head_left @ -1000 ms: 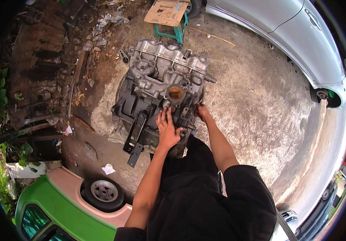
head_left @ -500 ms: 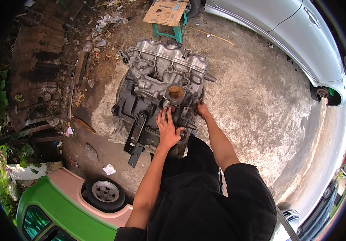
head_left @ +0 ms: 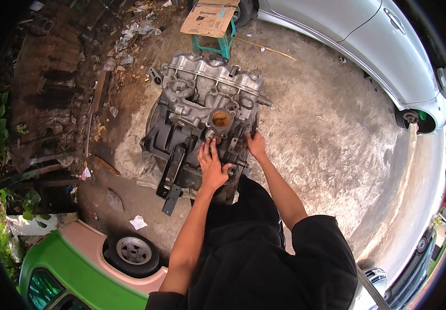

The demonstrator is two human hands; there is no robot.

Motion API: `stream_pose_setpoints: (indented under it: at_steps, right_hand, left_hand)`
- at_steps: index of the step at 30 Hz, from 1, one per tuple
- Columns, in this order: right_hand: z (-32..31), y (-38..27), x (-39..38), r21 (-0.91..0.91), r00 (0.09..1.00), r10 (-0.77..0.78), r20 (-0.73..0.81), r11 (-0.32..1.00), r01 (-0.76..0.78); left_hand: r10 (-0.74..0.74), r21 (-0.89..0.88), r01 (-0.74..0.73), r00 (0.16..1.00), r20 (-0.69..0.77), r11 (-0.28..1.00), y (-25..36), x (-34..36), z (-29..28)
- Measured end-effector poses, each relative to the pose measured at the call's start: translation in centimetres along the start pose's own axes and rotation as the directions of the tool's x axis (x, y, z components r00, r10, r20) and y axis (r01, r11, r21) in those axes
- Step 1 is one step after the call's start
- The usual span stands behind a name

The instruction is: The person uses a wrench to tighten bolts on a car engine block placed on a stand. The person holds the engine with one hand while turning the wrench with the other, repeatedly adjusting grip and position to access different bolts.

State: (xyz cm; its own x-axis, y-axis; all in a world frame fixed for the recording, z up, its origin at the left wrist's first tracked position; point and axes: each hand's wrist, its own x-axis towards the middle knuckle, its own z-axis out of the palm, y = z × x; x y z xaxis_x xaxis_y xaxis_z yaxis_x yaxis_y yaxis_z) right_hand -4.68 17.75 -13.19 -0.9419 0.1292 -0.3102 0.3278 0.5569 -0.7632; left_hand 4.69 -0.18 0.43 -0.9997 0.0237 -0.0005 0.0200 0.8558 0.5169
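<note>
A grey metal car engine (head_left: 192, 98) stands on the ground in front of me, with a ribbed silver cover along its far side. My left hand (head_left: 213, 168) lies on its near part, fingers stretched toward the round throttle opening (head_left: 221, 120) and thumb apart. At the engine's right side, my right hand (head_left: 256, 144) has its fingers bent against the edge; what they pinch, if anything, is too small to make out. To the left of my left hand, a black metal bracket (head_left: 172, 178) juts out toward me.
A green stool (head_left: 211, 46) beyond the engine carries a cardboard sheet (head_left: 210, 19) with tools on it. A silver car (head_left: 357, 41) stands at the right, a green and pink car (head_left: 78, 268) at the lower left. Wood scraps and litter (head_left: 135, 31) lie along the left.
The whole view has shifted slightly, so the engine sits a little further left and lower. The right hand's fingers show more at the engine's edge. The left hand stays resting on the engine.
</note>
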Motion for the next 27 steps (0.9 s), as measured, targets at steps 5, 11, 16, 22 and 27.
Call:
stream_pose_setpoints:
  at_steps: [5,11,16,22,27]
  right_hand:
    - [0.9,-0.6,-7.3,0.099,0.991,-0.129,-0.046,0.986,0.133]
    - [1.6,-0.1,-10.2,0.178,0.986,-0.168,-0.005,0.970,0.166]
    - [0.7,1.3,-9.3,0.105,0.986,-0.100,-0.131,0.988,0.114]
    - [-0.4,4.5,-7.9,0.309,0.997,0.051,-0.059,0.951,-0.030]
    - [-0.5,5.4,-5.8,0.690,0.989,0.146,0.031,0.712,-0.127]
  left_hand:
    - [-0.017,-0.054,0.016,1.000,-0.002,0.998,-0.1,-0.1,0.1]
    - [-0.004,-0.029,0.004,1.000,-0.005,1.000,-0.3,-0.1,0.2]
    - [0.014,-0.015,-0.014,1.000,-0.012,1.000,-0.1,-0.2,0.1]
    - [0.020,-0.011,-0.020,1.000,-0.003,1.000,-0.2,-0.3,-0.2]
    - [0.008,0.165,-0.015,0.999,0.043,0.986,-0.1,-0.6,-0.5]
